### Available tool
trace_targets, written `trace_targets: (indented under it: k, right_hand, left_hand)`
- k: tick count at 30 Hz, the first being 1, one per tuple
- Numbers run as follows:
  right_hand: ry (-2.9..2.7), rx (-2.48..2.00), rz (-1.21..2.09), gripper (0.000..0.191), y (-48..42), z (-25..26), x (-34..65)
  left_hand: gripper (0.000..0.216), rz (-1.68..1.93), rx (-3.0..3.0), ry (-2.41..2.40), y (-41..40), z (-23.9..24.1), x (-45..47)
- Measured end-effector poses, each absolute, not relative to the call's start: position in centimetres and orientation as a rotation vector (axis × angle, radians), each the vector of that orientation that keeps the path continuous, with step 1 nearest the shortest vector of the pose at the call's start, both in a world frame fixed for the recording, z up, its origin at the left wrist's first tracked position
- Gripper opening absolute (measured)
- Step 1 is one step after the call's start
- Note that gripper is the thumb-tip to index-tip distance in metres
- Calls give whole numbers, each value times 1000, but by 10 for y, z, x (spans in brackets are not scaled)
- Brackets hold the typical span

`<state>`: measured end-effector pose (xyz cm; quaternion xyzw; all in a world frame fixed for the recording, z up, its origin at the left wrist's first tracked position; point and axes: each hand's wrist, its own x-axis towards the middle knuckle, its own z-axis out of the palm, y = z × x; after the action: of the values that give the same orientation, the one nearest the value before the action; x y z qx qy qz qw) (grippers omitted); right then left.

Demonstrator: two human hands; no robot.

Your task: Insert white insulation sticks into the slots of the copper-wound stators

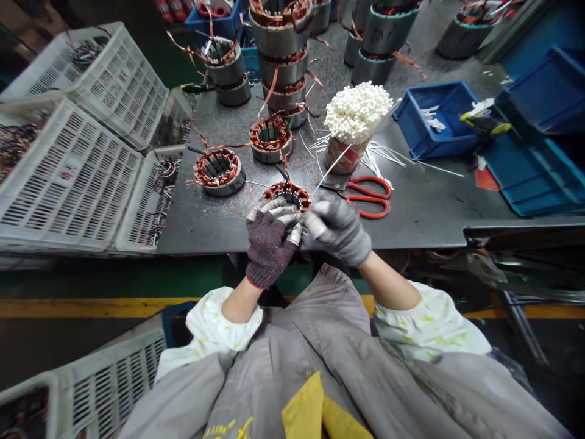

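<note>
Copper ring [298,191]: reddish windings, white line inside; near the front edge of the table [205,228]
Left hand [273,241]: fingers over near rim; grip unclear
Right hand [337,228]: curled beside left; hold unclear

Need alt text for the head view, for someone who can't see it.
A gloved left hand touches a copper-wound ring on a dark tabletop; the gloved right hand, blurred, is close beside it, a white strand slanting up from there. Around them are red-handled scissors, a container packed with white strands, and more copper-wound rings.
</note>
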<state>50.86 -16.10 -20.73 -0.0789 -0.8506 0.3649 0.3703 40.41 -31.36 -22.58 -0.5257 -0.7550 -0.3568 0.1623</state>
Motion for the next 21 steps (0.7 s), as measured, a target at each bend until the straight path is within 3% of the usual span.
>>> trace_targets:
  k: [4,11,17,21]
  right_hand:
    - [-1606,-276,1014,18,-145,-196,530]
    - [-2434,68,788,25,-137,-213,526]
    - [-2385,-133,565,26,-150,-223,484]
    - [-2351,-233,603,24,-152,-216,476]
  left_hand:
    - [15,-1026,-1491,-2187,-313,-222,406]
    - [25,-961,-1483,-2214,-311,-231,405]
    - [18,-842,-1322,-2259,-301,-241,410]
    - [16,-853,-1416,-2191,-308,-236,412]
